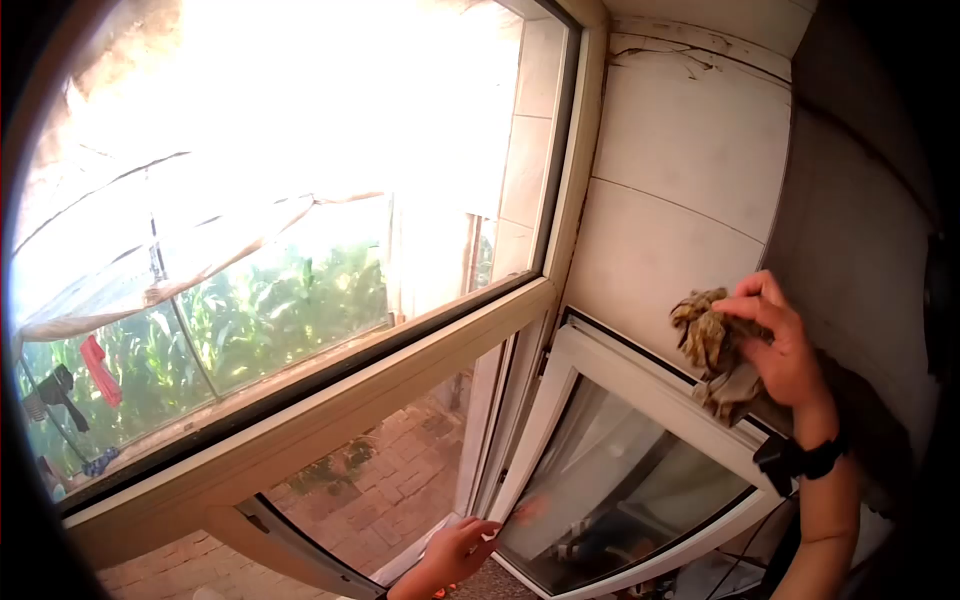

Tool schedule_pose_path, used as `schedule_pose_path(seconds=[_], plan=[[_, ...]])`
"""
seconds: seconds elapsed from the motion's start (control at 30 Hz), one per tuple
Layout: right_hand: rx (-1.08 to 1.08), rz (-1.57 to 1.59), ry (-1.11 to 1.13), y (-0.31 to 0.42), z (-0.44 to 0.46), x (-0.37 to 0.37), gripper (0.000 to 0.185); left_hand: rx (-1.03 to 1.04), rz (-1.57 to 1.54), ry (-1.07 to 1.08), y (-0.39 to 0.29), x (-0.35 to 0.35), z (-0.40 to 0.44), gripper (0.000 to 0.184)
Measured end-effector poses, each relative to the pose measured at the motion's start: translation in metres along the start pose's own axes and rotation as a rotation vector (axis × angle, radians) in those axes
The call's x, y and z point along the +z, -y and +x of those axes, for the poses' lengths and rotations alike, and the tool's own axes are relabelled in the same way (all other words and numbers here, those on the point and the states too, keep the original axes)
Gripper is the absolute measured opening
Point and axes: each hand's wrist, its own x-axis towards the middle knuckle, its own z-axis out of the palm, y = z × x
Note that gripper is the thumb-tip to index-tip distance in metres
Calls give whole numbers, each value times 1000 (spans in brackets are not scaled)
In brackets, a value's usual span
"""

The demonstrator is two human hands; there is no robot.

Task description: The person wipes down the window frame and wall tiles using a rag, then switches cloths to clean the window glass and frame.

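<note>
The open window sash (625, 480), a white frame around a dark, reflecting pane, stands at an angle to the pale window frame (310, 410), which runs up and across to the left of the sash. Behind and above the sash rises a wall of large pale tiles (675, 190), cracked and stained along its top. Left of the sash, through the lower opening, lies brick paving (390, 470); farther up and left, beyond the glass, green plants (310, 275) grow under glaring light, with a pink cloth (100, 370) hanging at the far left. The right hand (775, 340), above the sash's upper right corner, pinches a crumpled, grimy brown rag (703, 335) between thumb and fingers; the rag droops in front of the sash's top rail, though whether it touches there cannot be told. A black band (800, 460) circles that wrist. The left hand (458, 552) is at the sash's lower left edge, fingers loosely bent and narrowly spread, tips at the frame; whether they grip it cannot be told.
</note>
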Motion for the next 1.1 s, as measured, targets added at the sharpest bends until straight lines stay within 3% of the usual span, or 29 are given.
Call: schedule_pose_path(seconds=[0.1, 0.13, 0.2, 0.23, 0.27, 0.37, 0.4, 0.43, 0.53, 0.6, 0.67, 0.83, 0.97, 1.03, 1.07, 1.1], plan=[[7, 604, 154, 31, -29, 78, 44, -5, -33, -82, -19, -16, -2, 39], [42, 895, 216, 32, -42, 117, 45, 5, -175, -87, -30, -24, -4, 50], [100, 1174, 327, 37, -55, 185, 44, 35, -460, -60, -41, -36, -8, 73], [197, 1412, 374, 40, -60, 218, 44, 59, -598, -27, -43, -43, -12, 85], [479, 1648, 471, 46, -64, 240, 44, -14, -744, -58, -54, -47, -18, 96], [591, 1889, 649, 57, -68, 297, 42, 10, -865, -237, -71, -44, -23, 97], [538, 1888, 689, 59, -69, 312, 42, -44, -844, -314, -61, -42, -28, 86], [489, 1889, 730, 62, -69, 323, 42, -79, -838, -367, -57, -41, -34, 86], [502, 1965, 862, 65, -69, 351, 39, -250, -831, -671, -58, -32, -39, 61], [493, 1984, 932, 68, -73, 365, 37, -287, -817, -778, -56, -27, -45, 60], [249, 1752, 926, 68, -74, 374, 34, -310, -816, -918, -58, -19, -45, 52], [27, 1644, 953, 75, -91, 392, 34, -441, -833, -1166, -67, -7, -55, 46], [66, 1688, 804, 86, -100, 374, 55, -367, -800, -1245, -72, -4, -68, 43], [-415, 1361, 513, 91, -92, 361, 77, -288, -814, -1210, -77, -6, -71, 45], [-441, 1310, 584, 93, -94, 358, 95, -319, -780, -1135, -77, -7, -74, 49], [-441, 1304, 581, 97, -95, 359, 95, -316, -782, -1130, -80, -8, -74, 49]])
